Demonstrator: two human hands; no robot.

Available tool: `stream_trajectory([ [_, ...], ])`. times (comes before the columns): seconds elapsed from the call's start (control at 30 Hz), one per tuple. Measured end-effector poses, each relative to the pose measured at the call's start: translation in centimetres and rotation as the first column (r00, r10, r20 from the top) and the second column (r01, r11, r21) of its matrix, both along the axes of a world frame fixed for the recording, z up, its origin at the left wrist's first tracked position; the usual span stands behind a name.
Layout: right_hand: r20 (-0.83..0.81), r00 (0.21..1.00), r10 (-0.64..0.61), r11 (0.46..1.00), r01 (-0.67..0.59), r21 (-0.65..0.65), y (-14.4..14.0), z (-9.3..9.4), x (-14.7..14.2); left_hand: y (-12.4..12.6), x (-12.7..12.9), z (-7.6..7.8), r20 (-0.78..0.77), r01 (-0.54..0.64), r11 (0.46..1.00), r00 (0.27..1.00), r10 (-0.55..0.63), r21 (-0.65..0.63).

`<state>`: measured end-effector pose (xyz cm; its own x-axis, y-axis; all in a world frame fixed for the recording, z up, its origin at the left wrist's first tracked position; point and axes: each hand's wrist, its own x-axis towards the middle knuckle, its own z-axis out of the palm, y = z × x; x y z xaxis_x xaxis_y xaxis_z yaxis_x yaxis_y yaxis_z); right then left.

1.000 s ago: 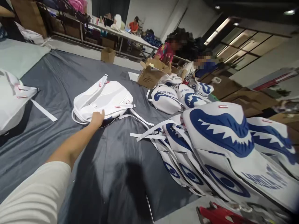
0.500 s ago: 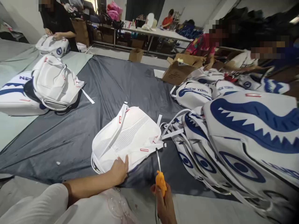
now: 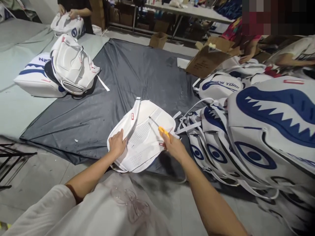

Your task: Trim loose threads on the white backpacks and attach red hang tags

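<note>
A white backpack point(image 3: 150, 141) lies with its perforated back panel up on the dark cloth in front of me. My left hand point(image 3: 117, 144) is at its left side, with the fingers closed round the lower part of a shoulder strap point(image 3: 133, 118) that bears a small red label. My right hand point(image 3: 173, 144) grips the orange handle of a soldering iron point(image 3: 163, 131). The iron's thin metal shaft points up and left, over the back panel. Whether its tip touches the backpack, I cannot tell.
Blue-and-white backpacks point(image 3: 256, 141) are stacked close on the right. More backpacks point(image 3: 71, 65) sit at the left. An open cardboard box point(image 3: 209, 59) stands at the back right, by a co-worker's hand point(image 3: 246, 57). Another person's hands point(image 3: 72, 13) handle a backpack at the far left.
My right hand has moved up and left with the soldering iron, from the bag's lower right corner to over its panel. My left hand has shifted onto the strap. The view has tilted down.
</note>
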<state>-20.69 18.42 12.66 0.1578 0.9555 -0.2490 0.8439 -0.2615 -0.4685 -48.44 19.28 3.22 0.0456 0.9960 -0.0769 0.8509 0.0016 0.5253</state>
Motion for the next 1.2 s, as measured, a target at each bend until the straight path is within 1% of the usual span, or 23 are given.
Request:
stream_trajectory([
  [0.03,0.04,0.998,-0.042,0.999,0.042,0.004,1.4,0.5,0.0,0.0,-0.6,0.1,0.176,0.038,0.999,0.984,-0.034,-0.017],
  [0.07,0.083,0.993,-0.085,0.996,0.085,0.001,2.5,0.8,-0.3,0.2,-1.2,0.1,0.365,0.088,0.995,0.929,-0.061,-0.056],
  [0.1,0.119,0.988,-0.094,0.995,0.096,-0.017,3.2,0.9,-0.7,0.6,-1.9,0.0,0.544,0.139,0.983,0.837,-0.052,-0.119],
  [0.17,0.122,0.992,0.032,0.994,-0.019,-0.105,3.1,0.7,-2.0,2.1,-3.1,-0.5,0.759,0.206,0.919,0.637,0.135,-0.336],
  [0.2,0.075,0.989,0.125,0.983,-0.113,-0.147,2.6,0.5,-2.7,3.0,-3.5,-0.8,0.771,0.214,0.855,0.571,0.283,-0.472],
  [0.27,-0.031,0.977,0.212,0.96,-0.214,-0.183,1.3,0.2,-3.7,5.0,-4.2,-1.4,0.676,0.209,0.687,0.514,0.528,-0.696],
  [0.33,-0.068,0.982,0.176,0.961,-0.186,-0.204,0.6,0.4,-4.1,6.4,-4.4,-1.8,0.582,0.221,0.559,0.515,0.629,-0.799],
  [0.37,-0.077,0.983,0.168,0.956,-0.181,-0.229,0.6,0.7,-4.2,6.9,-4.4,-2.0,0.56,0.226,0.528,0.52,0.645,-0.818],
  [0.43,-0.113,0.973,0.2,0.939,-0.223,-0.262,1.1,1.3,-4.5,7.2,-4.2,-2.1,0.54,0.225,0.506,0.527,0.656,-0.833],
  [0.5,-0.096,0.976,0.197,0.959,-0.212,-0.19,1.9,1.8,-5.0,7.2,-4.0,-2.2,0.545,0.209,0.53,0.56,0.624,-0.822],
  [0.57,-0.048,0.982,0.181,0.974,-0.185,-0.131,2.5,2.1,-5.6,6.9,-3.7,-2.3,0.552,0.17,0.612,0.658,0.513,-0.772],
  [0.63,-0.055,0.972,0.228,0.957,-0.234,-0.17,2.8,2.3,-5.9,6.3,-3.4,-2.3,0.523,0.115,0.708,0.757,0.392,-0.697],
  [0.7,-0.023,0.975,0.22,0.956,-0.221,-0.192,3.1,2.7,-5.3,5.3,-2.7,-1.8,0.491,0.062,0.783,0.808,0.325,-0.619],
  [0.77,0.1,0.987,0.123,0.981,-0.106,-0.16,3.5,3.5,-3.6,3.7,-1.7,-1.1,0.405,0.022,0.902,0.898,0.172,-0.432],
  [0.8,0.158,0.984,0.079,0.986,-0.054,-0.158,3.7,4.0,-2.6,2.7,-1.1,-0.6,0.307,0.034,0.957,0.95,0.059,-0.289],
  [0.83,0.207,0.977,0.048,0.985,-0.013,-0.171,3.9,4.6,-1.4,1.7,-0.5,-0.1,0.181,0.082,0.986,0.982,-0.056,-0.142],
  [0.87,0.252,0.967,0.025,0.983,0.022,-0.182,3.9,5.2,-0.4,0.5,0.2,0.2,0.058,0.166,0.986,0.985,-0.165,-0.017],
  [0.93,0.365,0.931,-0.033,0.977,0.107,-0.186,3.4,6.3,1.3,-1.6,1.9,0.6,-0.067,0.374,0.923,0.927,-0.369,0.089],
  [1.0,0.376,0.927,-0.017,0.945,0.138,-0.297,2.2,7.0,2.0,-3.5,3.8,0.3,-0.075,0.547,0.835,0.836,-0.543,0.052],
  [1.03,0.297,0.954,0.028,0.909,0.099,-0.405,1.3,7.2,2.2,-4.1,4.7,0.0,-0.079,0.596,0.803,0.8,-0.595,-0.007],
  [1.1,0.097,0.993,0.059,0.837,0.003,-0.547,-0.6,7.3,2.5,-4.9,6.2,-0.9,-0.11,0.59,0.794,0.788,-0.606,-0.145],
  [1.13,0.052,0.998,0.042,0.839,-0.007,-0.544,-1.6,7.3,2.7,-4.9,6.7,-1.2,-0.119,0.562,0.807,0.802,-0.585,-0.182],
  [1.2,0.077,0.997,-0.028,0.876,0.061,-0.478,-3.6,7.2,3.6,-4.5,6.9,-1.7,-0.053,0.518,0.841,0.846,-0.53,-0.155],
])
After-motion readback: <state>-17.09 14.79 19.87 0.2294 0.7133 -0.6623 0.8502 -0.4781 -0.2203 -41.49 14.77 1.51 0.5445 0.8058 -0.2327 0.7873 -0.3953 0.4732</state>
